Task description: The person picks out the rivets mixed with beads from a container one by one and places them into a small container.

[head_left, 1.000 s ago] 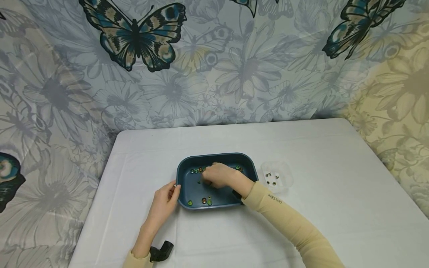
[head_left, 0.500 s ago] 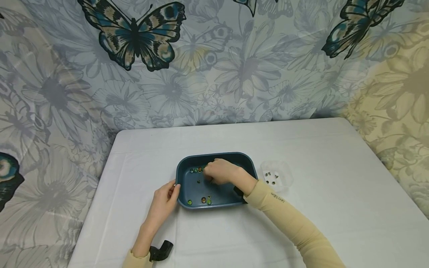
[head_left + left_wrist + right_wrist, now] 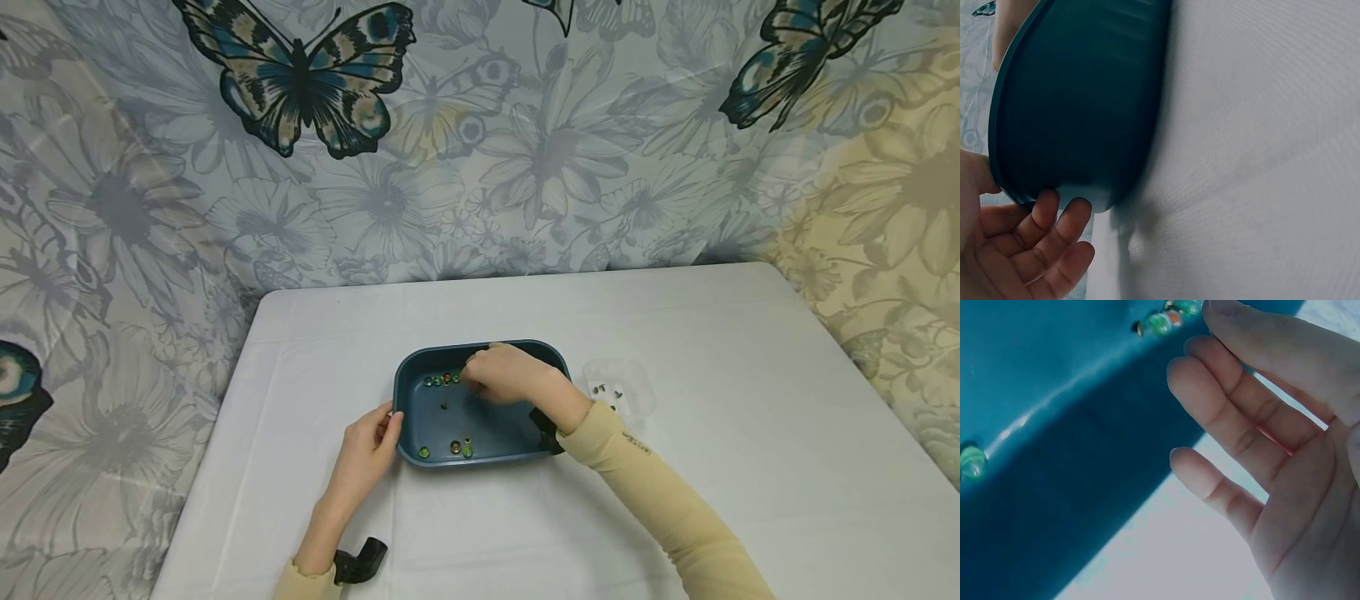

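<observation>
Hands apart: left hand [image 3: 367,443] grips the tray [image 3: 498,437] by its left short rim, and the left wrist view picks out bent lower fingers by the outside wall, tucked from sight in the head view. That tray sits mid-table [image 3: 675,333], long axis running left to right, roughly along the table's far edge. Marbles [image 3: 447,379] line the far wall, three more near the front. Just right of that row, right hand [image 3: 506,373] dips in; whether it pinches anything, can't tell. Beyond, only the head view catches the clear box [image 3: 635,392] holding small pieces [image 3: 598,390].
</observation>
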Tool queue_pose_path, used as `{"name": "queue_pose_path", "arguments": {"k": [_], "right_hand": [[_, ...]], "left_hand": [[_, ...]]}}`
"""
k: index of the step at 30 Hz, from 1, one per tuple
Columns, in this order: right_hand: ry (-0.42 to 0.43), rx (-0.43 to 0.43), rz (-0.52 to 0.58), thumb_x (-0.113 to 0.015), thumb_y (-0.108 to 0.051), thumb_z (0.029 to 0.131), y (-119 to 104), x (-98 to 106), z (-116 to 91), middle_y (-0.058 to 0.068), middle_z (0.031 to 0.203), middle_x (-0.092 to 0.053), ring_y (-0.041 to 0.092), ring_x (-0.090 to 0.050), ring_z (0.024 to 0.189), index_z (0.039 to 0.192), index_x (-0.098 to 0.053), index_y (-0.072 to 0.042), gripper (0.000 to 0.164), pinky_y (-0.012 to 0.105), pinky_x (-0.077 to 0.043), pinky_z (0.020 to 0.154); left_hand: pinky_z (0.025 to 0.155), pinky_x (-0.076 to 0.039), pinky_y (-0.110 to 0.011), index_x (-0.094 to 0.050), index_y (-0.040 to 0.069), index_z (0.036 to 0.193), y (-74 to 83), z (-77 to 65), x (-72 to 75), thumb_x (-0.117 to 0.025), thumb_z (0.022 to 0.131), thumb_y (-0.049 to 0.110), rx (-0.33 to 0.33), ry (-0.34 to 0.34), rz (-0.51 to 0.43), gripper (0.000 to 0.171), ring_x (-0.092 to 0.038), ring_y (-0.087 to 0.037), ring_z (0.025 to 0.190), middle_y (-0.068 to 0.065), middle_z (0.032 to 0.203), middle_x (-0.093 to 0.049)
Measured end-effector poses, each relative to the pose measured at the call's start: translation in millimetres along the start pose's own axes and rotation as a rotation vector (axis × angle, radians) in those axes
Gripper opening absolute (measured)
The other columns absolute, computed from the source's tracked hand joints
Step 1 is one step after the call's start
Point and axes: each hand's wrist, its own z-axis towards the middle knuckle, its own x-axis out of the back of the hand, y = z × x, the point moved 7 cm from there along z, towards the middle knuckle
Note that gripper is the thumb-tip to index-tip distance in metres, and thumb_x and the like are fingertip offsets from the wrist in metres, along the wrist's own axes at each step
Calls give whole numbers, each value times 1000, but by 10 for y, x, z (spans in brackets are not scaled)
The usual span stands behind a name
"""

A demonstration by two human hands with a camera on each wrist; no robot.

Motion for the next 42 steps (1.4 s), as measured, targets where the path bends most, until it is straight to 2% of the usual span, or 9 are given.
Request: {"name": "queue_pose_path", "arguments": {"k": [10, 27, 34, 42], "right_hand": [[45, -9, -5, -63, -3, 86, 17, 136, -127, -3, 70, -55, 11, -44, 62, 74, -64, -11, 15, 30, -34, 64], [84, -82, -15, -69, -4, 82, 114, 236, -312, -2, 76, -61, 12, -53, 68, 78, -66, -14, 11, 32, -38, 67], [130, -105, -1, -70, -5, 81, 162, 296, -441, -3, 75, -59, 10, -47, 63, 79, -66, -12, 9, 30, -34, 65], [163, -131, 0, -71, -4, 79, 224, 352, -572, -2, 78, -61, 9, -50, 63, 80, -68, -11, 8, 31, -39, 67]], "left_hand": [[49, -40, -22, -65, -3, 103, 4, 2, 3, -55, 94, 13, 2, -1, -6, 20, -45, -7, 55, 5, 66, -52], [48, -39, -21, -65, -3, 105, 14, -1, 6, -54, 95, 15, 4, -5, -17, 23, -43, -6, 54, 4, 65, -51], [47, -38, -21, -64, -5, 105, 40, -13, 17, -56, 93, 11, -25, 24, -5, 22, -43, -6, 53, 5, 64, -51], [51, -41, -22, -64, -5, 108, 8, -10, -6, -54, 95, 15, 26, -8, -8, 25, -46, -8, 57, 3, 68, -53]]}}
